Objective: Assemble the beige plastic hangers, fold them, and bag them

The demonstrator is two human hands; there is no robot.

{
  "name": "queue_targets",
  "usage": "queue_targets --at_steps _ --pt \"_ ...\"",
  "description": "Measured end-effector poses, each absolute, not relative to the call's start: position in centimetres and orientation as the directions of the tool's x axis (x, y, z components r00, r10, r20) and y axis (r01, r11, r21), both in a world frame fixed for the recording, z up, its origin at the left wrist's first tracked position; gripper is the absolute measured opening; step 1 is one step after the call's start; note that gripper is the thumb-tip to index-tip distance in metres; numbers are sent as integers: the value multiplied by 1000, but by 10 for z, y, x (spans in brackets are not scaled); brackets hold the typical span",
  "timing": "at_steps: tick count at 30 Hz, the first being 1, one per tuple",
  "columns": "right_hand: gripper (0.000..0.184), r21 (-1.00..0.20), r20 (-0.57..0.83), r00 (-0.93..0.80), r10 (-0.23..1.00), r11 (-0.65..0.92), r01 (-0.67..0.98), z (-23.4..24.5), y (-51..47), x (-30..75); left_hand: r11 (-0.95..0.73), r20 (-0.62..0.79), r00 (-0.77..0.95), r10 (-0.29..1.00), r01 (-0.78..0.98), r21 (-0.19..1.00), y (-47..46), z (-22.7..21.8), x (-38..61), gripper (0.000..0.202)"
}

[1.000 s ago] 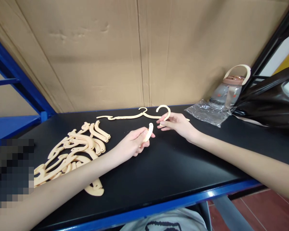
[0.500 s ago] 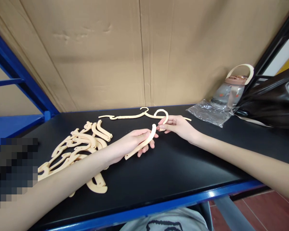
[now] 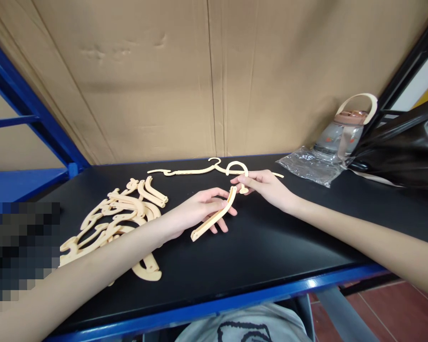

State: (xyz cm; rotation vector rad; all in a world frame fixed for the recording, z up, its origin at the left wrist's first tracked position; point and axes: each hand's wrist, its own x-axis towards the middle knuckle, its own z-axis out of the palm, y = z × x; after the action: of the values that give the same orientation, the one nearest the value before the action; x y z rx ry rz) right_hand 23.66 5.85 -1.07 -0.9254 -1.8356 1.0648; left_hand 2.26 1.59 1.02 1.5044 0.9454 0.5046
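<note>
Over the middle of the table, my left hand [image 3: 209, 209] is closed on a cream curved hanger arm [image 3: 214, 218], its grooved side turned up. My right hand [image 3: 262, 185] pinches a cream hanger hook [image 3: 238, 164] by its stem, the curve pointing up and to the left. The stem's lower end is close to the upper end of the hanger arm; whether they touch I cannot tell. Behind my hands lies an opened-out cream hanger [image 3: 196, 171] with a hook of its own. To the left, a pile of cream hanger pieces [image 3: 124, 206] is partly covered by my left forearm.
A clear plastic bag [image 3: 308, 166] and a water bottle [image 3: 342, 133] with a looped handle stand at the back right, beside a black bag [image 3: 406, 147]. Cardboard [image 3: 146, 85] rises behind the black table [image 3: 271, 251], which has a blue front edge.
The hanger arm in my left hand has rolled over, so its groove now shows. In my right hand the hook has turned more upright, with its stem end exposed.
</note>
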Motion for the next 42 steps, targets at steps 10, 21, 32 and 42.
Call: queue_targets --at_steps 10,21,32,42 --pt "32 -853 333 -555 762 494 166 -5 48 233 57 -199 513 835 280 958 17 7 29 17" --pt "34 -826 315 -606 731 526 205 -6 47 232 34 -174 519 837 268 963 16 6 29 21" --pt "27 -760 324 -587 742 574 305 -5 45 232 9 -169 532 829 291 957 18 5 25 19" --pt "21 -716 367 -639 676 644 269 -2 35 230 -30 -175 592 787 320 947 15 9 24 28"
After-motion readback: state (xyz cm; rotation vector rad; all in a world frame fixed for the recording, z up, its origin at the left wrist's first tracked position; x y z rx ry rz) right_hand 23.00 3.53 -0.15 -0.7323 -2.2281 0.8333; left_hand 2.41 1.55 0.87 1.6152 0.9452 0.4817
